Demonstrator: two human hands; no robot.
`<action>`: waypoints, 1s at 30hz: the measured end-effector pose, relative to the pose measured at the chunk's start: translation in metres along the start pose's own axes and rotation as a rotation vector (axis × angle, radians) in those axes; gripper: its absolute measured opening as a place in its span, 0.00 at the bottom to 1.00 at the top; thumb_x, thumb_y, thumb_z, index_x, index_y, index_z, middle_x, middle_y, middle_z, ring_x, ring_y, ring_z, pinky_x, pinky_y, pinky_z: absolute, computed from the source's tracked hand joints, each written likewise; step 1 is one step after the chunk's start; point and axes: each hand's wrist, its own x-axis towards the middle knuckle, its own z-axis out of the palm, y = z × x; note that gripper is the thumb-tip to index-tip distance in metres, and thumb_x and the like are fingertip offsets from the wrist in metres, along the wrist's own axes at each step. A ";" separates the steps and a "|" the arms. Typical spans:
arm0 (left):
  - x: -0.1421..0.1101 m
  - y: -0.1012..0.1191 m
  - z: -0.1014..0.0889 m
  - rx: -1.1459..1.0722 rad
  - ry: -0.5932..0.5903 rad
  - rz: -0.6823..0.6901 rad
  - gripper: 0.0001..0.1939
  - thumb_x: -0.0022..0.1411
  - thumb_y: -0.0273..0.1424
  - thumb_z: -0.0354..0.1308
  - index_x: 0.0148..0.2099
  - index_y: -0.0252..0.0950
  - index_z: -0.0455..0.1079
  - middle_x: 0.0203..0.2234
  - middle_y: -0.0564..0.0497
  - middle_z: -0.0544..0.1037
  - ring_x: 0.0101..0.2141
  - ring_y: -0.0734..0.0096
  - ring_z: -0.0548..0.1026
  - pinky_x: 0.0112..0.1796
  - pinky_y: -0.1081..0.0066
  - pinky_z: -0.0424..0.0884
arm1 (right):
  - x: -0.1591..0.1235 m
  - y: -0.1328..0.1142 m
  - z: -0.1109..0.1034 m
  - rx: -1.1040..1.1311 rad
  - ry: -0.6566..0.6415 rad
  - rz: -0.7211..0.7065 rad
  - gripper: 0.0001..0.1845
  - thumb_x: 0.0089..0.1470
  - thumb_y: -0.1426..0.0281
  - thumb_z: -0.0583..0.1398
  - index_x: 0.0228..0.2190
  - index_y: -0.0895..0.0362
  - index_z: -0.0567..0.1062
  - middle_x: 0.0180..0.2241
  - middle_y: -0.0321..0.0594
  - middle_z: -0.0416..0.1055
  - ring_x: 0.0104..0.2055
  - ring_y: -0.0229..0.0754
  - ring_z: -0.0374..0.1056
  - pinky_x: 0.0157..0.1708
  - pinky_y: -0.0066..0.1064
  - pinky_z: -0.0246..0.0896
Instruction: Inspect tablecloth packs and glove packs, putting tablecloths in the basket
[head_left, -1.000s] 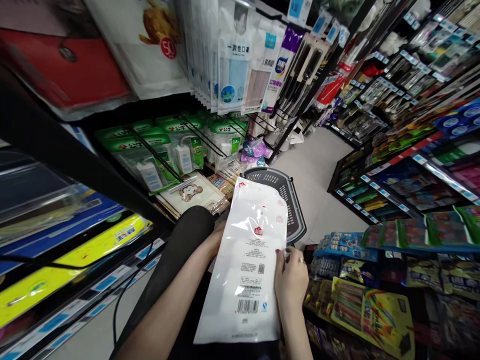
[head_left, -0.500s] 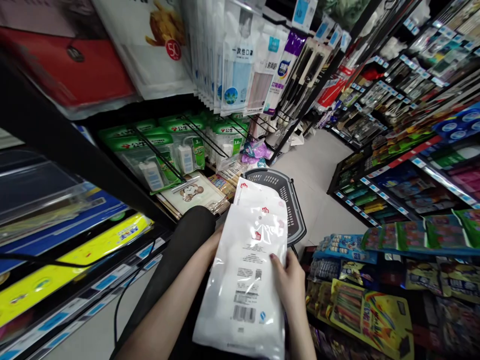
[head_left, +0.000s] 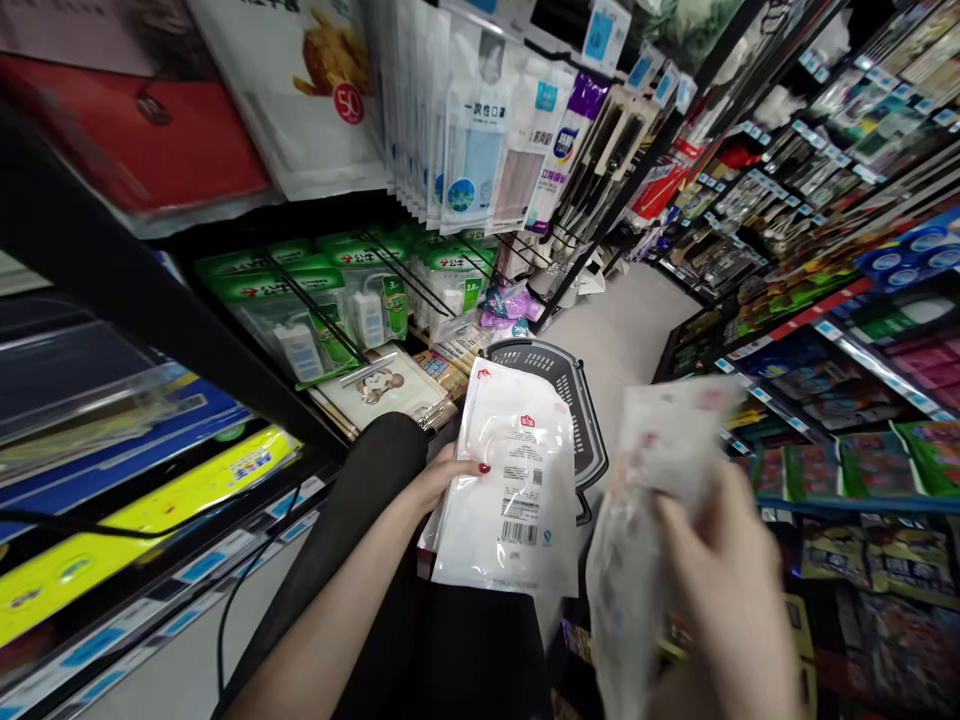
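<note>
My left hand [head_left: 441, 478] is closed on the left edge of several stacked white plastic packets [head_left: 506, 560], its red-nailed thumb lying on top. Red logos, small print and a barcode show on the uppermost one. My right hand [head_left: 724, 570] grips a separate white packet [head_left: 628, 560] off to the right; both are smeared by motion. The far end of the stack overlaps a grey shopping basket [head_left: 592, 425] on the floor, hiding part of its inside.
Packaged face masks [head_left: 480, 130] hang on hooks ahead. Below them hang green-topped packs [head_left: 300, 300] with white plugs. A framed picture [head_left: 386, 385] lies on the low shelf. Snack bags [head_left: 862, 560] fill the shelf at right. My bent knee [head_left: 394, 450] is at centre left.
My right hand has lifted one white packet off the stack and carried it right. My left hand, earlier partly hidden under the packets, now shows its thumb on top of the stack.
</note>
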 end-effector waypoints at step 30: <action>-0.005 0.003 -0.005 -0.172 -0.018 -0.152 0.23 0.31 0.20 0.55 0.37 0.29 0.70 0.21 0.49 0.76 0.23 0.63 0.73 0.28 0.66 0.66 | 0.019 0.137 0.074 0.869 -0.220 0.456 0.20 0.32 0.67 0.68 0.31 0.61 0.74 0.29 0.44 0.75 0.28 0.44 0.71 0.30 0.34 0.65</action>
